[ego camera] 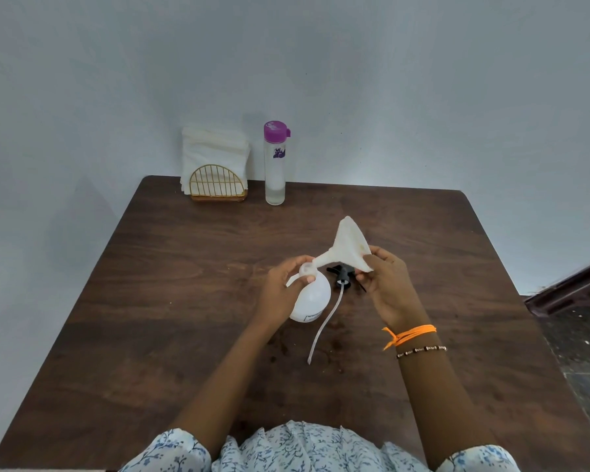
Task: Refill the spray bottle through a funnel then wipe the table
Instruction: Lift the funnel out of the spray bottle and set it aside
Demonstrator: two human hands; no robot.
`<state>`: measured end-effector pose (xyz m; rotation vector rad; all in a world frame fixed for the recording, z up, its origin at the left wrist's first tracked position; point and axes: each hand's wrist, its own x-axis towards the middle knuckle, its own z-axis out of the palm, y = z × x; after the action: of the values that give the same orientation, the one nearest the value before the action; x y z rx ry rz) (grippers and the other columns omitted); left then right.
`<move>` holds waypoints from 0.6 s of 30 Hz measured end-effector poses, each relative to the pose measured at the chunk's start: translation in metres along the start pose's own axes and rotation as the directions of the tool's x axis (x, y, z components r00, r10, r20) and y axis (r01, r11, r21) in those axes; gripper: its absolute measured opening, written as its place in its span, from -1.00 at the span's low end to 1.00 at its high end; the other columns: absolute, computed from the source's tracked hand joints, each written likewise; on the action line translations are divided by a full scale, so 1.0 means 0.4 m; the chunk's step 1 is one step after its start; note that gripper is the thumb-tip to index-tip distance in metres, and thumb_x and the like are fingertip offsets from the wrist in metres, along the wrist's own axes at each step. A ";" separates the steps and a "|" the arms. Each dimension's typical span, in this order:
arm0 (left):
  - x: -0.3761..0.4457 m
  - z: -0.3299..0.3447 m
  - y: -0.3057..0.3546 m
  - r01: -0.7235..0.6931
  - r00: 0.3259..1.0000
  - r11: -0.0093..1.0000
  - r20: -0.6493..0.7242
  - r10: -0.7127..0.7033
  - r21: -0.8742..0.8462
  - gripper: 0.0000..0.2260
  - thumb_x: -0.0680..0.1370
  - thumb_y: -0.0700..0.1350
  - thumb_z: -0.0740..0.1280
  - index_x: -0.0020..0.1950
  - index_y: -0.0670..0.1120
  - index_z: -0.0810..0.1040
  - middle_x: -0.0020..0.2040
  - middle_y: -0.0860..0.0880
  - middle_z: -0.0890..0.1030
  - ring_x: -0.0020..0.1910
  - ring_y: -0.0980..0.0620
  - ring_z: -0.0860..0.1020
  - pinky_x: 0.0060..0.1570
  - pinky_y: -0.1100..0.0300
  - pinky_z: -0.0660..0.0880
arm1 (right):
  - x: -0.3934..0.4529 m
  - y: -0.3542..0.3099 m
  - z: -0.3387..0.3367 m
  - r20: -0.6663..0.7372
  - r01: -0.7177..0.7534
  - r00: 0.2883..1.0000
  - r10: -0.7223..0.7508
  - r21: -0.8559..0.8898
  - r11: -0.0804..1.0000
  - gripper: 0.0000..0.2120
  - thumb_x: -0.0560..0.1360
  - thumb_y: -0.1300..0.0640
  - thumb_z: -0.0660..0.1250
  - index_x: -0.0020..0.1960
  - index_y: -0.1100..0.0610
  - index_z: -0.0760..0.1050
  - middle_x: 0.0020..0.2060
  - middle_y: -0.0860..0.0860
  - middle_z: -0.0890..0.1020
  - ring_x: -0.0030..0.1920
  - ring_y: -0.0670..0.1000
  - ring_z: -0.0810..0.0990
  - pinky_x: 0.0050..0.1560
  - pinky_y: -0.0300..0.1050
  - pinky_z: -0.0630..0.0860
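Funnel tip at the spray bottle's mouth, mid-table.

My left hand (281, 284) grips the spray bottle (312, 299) at its neck; my right hand (387, 281) pinches the tilted funnel (349, 245) by its rim. The sprayer head (343, 275) lies just right of the bottle. Bare table (171, 335) stretches left of the bottle to the edge; the water bottle (275, 163) and napkin holder (215, 185) stand well beyond it, at the far edge.

Spray bottle (311, 298): white translucent, round body, cap off, upright on the tabletop (184, 301) near centre, small label low on its side. Funnel (349, 245): white, tilted, wide mouth up and to the right, spout tip at the bottle's open neck. Trigger head (344, 275): black, lying on the tabletop just right of the bottle, its long white dip tube (324, 325) trailing toward the near edge.
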<state>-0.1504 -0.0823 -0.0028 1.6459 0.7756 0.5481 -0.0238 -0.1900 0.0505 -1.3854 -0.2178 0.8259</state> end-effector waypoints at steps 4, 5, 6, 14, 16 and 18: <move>0.001 0.002 -0.003 0.003 1.000 1.000 -0.001 -0.003 0.015 -0.78 0.50 -0.19 0.35 0.09 0.08 0.55 0.11 0.10 0.60 0.17 0.03 0.53 0.19 0.02 0.47 | 0.002 -0.005 0.001 0.099 -0.057 0.994 0.035 0.230 0.972 -0.81 0.56 0.34 0.12 0.00 0.24 0.51 -0.32 0.04 0.58 -0.45 -0.15 0.49 -0.44 -0.37 0.45; 0.000 0.002 -0.004 0.000 1.000 1.000 0.001 0.000 0.006 -0.77 0.49 -0.17 0.35 0.11 0.06 0.57 0.11 0.09 0.61 0.16 0.03 0.54 0.19 0.00 0.48 | 0.003 0.000 0.004 0.084 -0.044 0.996 0.029 0.185 0.982 -0.82 0.56 0.34 0.13 -0.01 0.24 0.52 -0.30 0.05 0.59 -0.42 -0.14 0.50 -0.44 -0.36 0.45; 0.000 0.001 -0.006 -0.001 1.000 1.000 0.000 0.001 -0.001 -0.76 0.48 -0.15 0.36 0.12 0.04 0.58 0.11 0.07 0.62 0.14 0.03 0.55 0.19 -0.03 0.48 | 0.003 0.005 0.007 0.048 -0.018 0.999 0.014 0.076 0.997 -0.83 0.55 0.34 0.16 -0.04 0.22 0.52 -0.26 0.07 0.60 -0.38 -0.12 0.53 -0.42 -0.35 0.46; 0.002 0.002 -0.005 0.042 0.999 0.999 -0.003 -0.042 0.013 -0.72 0.50 -0.16 0.37 0.20 -0.01 0.56 0.15 0.05 0.61 0.18 0.04 0.53 0.20 0.00 0.48 | 0.000 0.006 0.006 0.050 -0.032 0.998 0.029 0.071 0.997 -0.84 0.55 0.34 0.16 -0.06 0.22 0.52 -0.24 0.07 0.60 -0.37 -0.12 0.55 -0.39 -0.35 0.48; 0.002 0.001 -0.002 0.056 0.998 0.998 0.000 -0.056 0.016 -0.75 0.50 -0.13 0.38 0.17 0.03 0.56 0.14 0.06 0.60 0.19 0.04 0.52 0.17 0.08 0.49 | 0.004 0.006 0.005 0.049 -0.054 0.998 0.047 0.142 0.988 -0.82 0.56 0.35 0.14 -0.06 0.22 0.51 -0.28 0.07 0.58 -0.44 -0.15 0.54 -0.41 -0.36 0.47; 0.003 0.001 0.004 0.073 0.997 0.997 0.009 -0.073 0.024 -0.76 0.49 -0.10 0.39 0.13 0.08 0.55 0.13 0.09 0.59 0.18 0.08 0.51 0.14 0.14 0.48 | 0.011 0.006 0.006 0.046 -0.069 0.997 0.061 0.186 0.980 -0.82 0.56 0.35 0.14 -0.05 0.23 0.51 -0.26 0.08 0.58 -0.44 -0.15 0.53 -0.41 -0.36 0.48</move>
<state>-0.1491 -0.0818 -0.0013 1.6342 0.8339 0.4801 -0.0230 -0.1857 0.0473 -1.2051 -0.1233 0.9059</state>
